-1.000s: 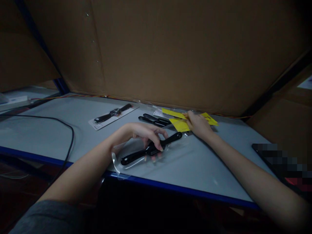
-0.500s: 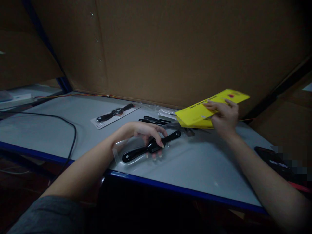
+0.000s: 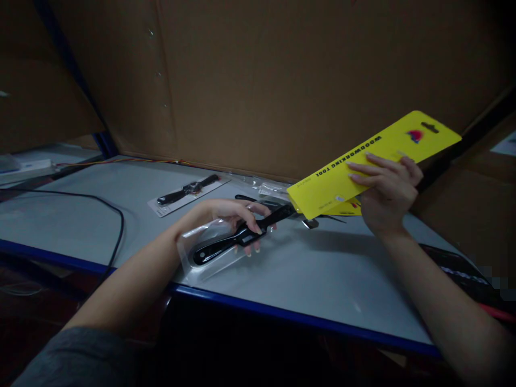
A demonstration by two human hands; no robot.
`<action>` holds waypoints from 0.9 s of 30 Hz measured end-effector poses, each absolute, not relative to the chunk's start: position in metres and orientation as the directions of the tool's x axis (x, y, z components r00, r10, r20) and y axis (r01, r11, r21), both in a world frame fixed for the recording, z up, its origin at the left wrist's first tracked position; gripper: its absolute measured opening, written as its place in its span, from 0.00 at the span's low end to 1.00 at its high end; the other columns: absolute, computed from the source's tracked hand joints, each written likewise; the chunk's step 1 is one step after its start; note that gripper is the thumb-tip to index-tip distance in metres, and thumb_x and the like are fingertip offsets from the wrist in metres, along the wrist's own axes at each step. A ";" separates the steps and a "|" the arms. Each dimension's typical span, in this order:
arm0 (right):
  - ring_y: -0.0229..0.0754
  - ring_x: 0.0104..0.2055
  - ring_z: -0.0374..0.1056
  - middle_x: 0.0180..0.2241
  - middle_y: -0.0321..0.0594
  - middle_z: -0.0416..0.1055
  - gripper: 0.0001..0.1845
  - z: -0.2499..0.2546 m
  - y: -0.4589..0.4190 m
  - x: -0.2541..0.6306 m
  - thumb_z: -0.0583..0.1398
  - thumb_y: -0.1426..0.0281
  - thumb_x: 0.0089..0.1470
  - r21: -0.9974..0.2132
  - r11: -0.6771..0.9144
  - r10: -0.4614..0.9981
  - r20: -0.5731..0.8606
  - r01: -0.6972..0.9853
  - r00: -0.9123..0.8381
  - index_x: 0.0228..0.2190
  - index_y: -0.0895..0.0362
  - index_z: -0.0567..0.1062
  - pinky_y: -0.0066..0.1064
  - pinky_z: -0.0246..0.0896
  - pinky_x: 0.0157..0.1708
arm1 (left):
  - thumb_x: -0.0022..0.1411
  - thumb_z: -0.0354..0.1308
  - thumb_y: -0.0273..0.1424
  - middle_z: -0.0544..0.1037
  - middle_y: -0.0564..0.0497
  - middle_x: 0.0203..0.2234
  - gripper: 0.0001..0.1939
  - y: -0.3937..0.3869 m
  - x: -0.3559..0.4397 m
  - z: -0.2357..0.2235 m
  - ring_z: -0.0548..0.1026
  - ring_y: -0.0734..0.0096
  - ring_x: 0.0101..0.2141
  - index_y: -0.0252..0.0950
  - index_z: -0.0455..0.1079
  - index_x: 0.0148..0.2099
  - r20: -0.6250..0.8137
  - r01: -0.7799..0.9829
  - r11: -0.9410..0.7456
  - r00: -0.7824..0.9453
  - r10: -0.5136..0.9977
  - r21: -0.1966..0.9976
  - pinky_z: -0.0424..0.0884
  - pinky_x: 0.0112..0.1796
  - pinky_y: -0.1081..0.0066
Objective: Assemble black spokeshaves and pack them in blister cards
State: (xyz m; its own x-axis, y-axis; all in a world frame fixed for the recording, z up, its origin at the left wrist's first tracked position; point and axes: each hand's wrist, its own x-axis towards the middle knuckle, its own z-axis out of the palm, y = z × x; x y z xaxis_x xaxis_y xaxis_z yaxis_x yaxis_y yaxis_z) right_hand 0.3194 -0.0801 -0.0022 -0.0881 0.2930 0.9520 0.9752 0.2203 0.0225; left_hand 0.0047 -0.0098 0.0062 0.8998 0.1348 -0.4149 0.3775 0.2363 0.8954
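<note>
Yellow card (image 3: pixel 374 156) printed WOODWORKING TOOL was held up above the grey bench (image 3: pixel 322 290), gripped firmly by the right hand (image 3: pixel 387 196). The left hand (image 3: pixel 231 215) was closed around a black spokeshave (image 3: pixel 217 248) inside a clear plastic sleeve (image 3: pixel 201 269).

Left hand (image 3: pixel 228 220) grips a black-handled tool (image 3: pixel 244 236) in a clear plastic sleeve (image 3: pixel 187 258) near the front edge of the grey workbench (image 3: pixel 306 274); right hand (image 3: pixel 387 196) holds up a yellow "WOODWORKING TOOL" card (image 3: pixel 363 161).
</note>
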 end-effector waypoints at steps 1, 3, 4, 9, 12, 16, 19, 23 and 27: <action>0.39 0.52 0.65 0.38 0.33 0.76 0.15 -0.002 -0.080 0.319 0.48 0.74 0.55 0.019 0.208 0.286 0.955 0.978 -0.079 0.25 0.51 0.71 0.44 0.42 0.59 | 0.47 0.63 0.28 0.77 0.51 0.27 0.27 -0.011 0.004 0.008 0.76 0.65 0.25 0.39 0.62 0.51 -0.407 0.373 0.228 0.905 0.123 0.899 0.72 0.25 0.69; 0.39 0.53 0.65 0.39 0.33 0.76 0.16 0.000 -0.082 0.318 0.47 0.74 0.55 -0.006 0.150 0.304 0.952 0.989 -0.040 0.25 0.51 0.71 0.44 0.43 0.58 | 0.48 0.63 0.28 0.76 0.51 0.26 0.26 -0.016 0.004 0.012 0.76 0.66 0.25 0.40 0.63 0.50 -0.387 0.361 0.211 0.917 0.096 0.908 0.72 0.26 0.69; 0.40 0.53 0.64 0.39 0.33 0.76 0.17 0.001 -0.083 0.317 0.46 0.74 0.55 -0.019 0.117 0.322 0.946 0.993 -0.020 0.24 0.50 0.71 0.44 0.43 0.58 | 0.48 0.63 0.28 0.76 0.51 0.26 0.25 -0.018 0.004 0.013 0.76 0.65 0.25 0.41 0.63 0.50 -0.380 0.358 0.203 0.922 0.080 0.911 0.72 0.26 0.68; 0.40 0.52 0.66 0.38 0.33 0.76 0.18 0.004 -0.087 0.311 0.46 0.71 0.58 -0.004 0.161 0.293 0.955 0.987 -0.044 0.24 0.50 0.71 0.44 0.45 0.58 | 0.47 0.64 0.28 0.77 0.51 0.28 0.27 -0.024 0.005 0.015 0.77 0.64 0.26 0.42 0.65 0.51 -0.367 0.349 0.201 0.928 0.060 0.915 0.72 0.26 0.68; 0.40 0.50 0.67 0.37 0.34 0.76 0.16 0.005 -0.086 0.314 0.48 0.69 0.58 0.001 0.207 0.198 0.979 0.978 -0.044 0.24 0.51 0.71 0.44 0.46 0.57 | 0.49 0.63 0.29 0.76 0.51 0.27 0.28 -0.021 0.005 0.012 0.76 0.66 0.25 0.42 0.63 0.53 -0.324 0.304 0.194 0.942 0.085 0.933 0.72 0.25 0.70; 0.42 0.46 0.70 0.35 0.34 0.77 0.13 0.007 -0.079 0.324 0.51 0.73 0.55 0.014 0.276 0.009 1.000 0.961 -0.017 0.22 0.53 0.71 0.47 0.48 0.56 | 0.49 0.63 0.27 0.77 0.52 0.28 0.26 -0.015 0.004 0.010 0.76 0.70 0.24 0.42 0.64 0.52 -0.266 0.245 0.199 0.960 0.089 0.949 0.72 0.23 0.74; 0.42 0.44 0.71 0.33 0.32 0.77 0.13 0.009 -0.074 0.329 0.53 0.75 0.53 0.115 0.379 -0.083 0.992 0.918 -0.090 0.21 0.54 0.72 0.47 0.48 0.55 | 0.47 0.64 0.27 0.77 0.53 0.29 0.27 -0.014 0.005 0.012 0.76 0.70 0.24 0.43 0.66 0.51 -0.269 0.248 0.195 0.959 0.088 0.949 0.72 0.22 0.74; 0.41 0.44 0.71 0.33 0.31 0.77 0.14 0.008 -0.073 0.328 0.53 0.75 0.54 0.135 0.386 -0.072 0.991 0.913 -0.116 0.20 0.54 0.72 0.46 0.50 0.54 | 0.47 0.64 0.28 0.77 0.52 0.28 0.27 -0.018 0.005 0.016 0.76 0.69 0.23 0.42 0.66 0.51 -0.268 0.255 0.179 0.962 0.051 0.950 0.70 0.20 0.75; 0.41 0.44 0.72 0.35 0.31 0.77 0.12 0.005 -0.074 0.321 0.55 0.75 0.54 0.118 0.393 -0.024 0.993 0.912 -0.119 0.21 0.53 0.72 0.45 0.53 0.53 | 0.47 0.64 0.28 0.77 0.52 0.28 0.25 -0.024 0.003 0.021 0.76 0.70 0.23 0.42 0.68 0.50 -0.292 0.277 0.171 0.954 0.073 0.946 0.70 0.20 0.76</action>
State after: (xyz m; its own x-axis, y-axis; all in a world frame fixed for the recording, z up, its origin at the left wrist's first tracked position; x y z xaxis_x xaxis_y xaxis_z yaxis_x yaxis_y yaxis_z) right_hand 0.3206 -0.0738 0.0053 -0.1187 -0.0237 0.9926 0.9121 0.3926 0.1185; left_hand 0.0029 -0.0244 0.0207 0.9536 0.0731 -0.2922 0.2766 0.1712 0.9456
